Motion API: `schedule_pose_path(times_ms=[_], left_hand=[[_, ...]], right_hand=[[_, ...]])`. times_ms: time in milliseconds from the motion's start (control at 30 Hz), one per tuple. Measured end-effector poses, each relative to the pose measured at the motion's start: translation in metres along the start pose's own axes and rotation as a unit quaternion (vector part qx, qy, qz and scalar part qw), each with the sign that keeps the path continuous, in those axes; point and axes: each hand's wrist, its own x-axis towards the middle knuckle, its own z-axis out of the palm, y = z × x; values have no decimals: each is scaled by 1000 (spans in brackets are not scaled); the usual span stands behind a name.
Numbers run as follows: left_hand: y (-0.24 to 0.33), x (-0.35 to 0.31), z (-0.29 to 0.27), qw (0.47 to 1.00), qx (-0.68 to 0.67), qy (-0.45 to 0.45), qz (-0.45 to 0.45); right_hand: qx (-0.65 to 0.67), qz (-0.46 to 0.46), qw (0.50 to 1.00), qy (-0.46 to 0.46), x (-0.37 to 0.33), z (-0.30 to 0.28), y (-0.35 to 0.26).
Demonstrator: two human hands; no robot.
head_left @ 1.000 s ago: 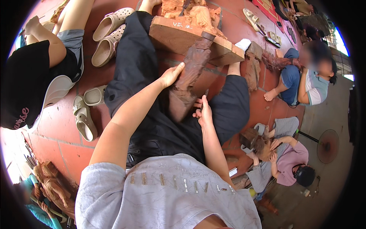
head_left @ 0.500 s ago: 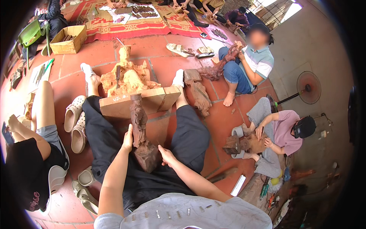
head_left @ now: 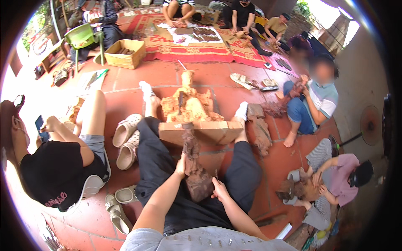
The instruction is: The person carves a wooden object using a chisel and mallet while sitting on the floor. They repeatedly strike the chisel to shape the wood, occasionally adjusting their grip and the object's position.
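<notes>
Between my knees stands a dark brown wood carving (head_left: 193, 157), a tall rough figure on a blocky base, tilted slightly. My left hand (head_left: 180, 165) is closed on its left side, about mid-height. Beside the base, my right hand (head_left: 220, 190) is closed on a thin tool, whose narrow tip pokes up above the fingers; its kind is too small to tell. Beyond the dark carving, a pale yellow-orange wood carving (head_left: 194, 106) lies behind a thick wooden board (head_left: 209, 133) set between my feet. A dark-handled tool (head_left: 180, 100) rests on the pale carving.
Beige clogs (head_left: 125, 157) lie left of my leg, near a seated person in black (head_left: 54, 171) holding a phone. At right, a brown wood piece (head_left: 259, 129) lies on the tiles and two people handle carvings. A cardboard box (head_left: 125, 54) and red mat (head_left: 161, 54) are farther off.
The whole view has swung left and upward, so the scene sits farther right. Both hands stay on about the same places, with the dark carving still between them.
</notes>
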Motion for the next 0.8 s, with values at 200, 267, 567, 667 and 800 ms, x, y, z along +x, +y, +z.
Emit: schedule_pose_path(times_ms=[200,267,567,667,800], left_hand=[[21,-30,27,993,104,48,12],[28,-27,28,996,62,10,65],[66,-116,58,968,209,73,122],[67,-159,66,941,306,56,133],[60,-200,80,871,476,45,114]], right_hand=[[-60,-147,987,23,-20,-8,-17],[17,-168,985,-17,-20,-18,-26],[273,-199,930,-146,-22,-37,4],[248,-157,934,-202,-28,-33,-15],[187,-249,944,-110,-35,3,-51]])
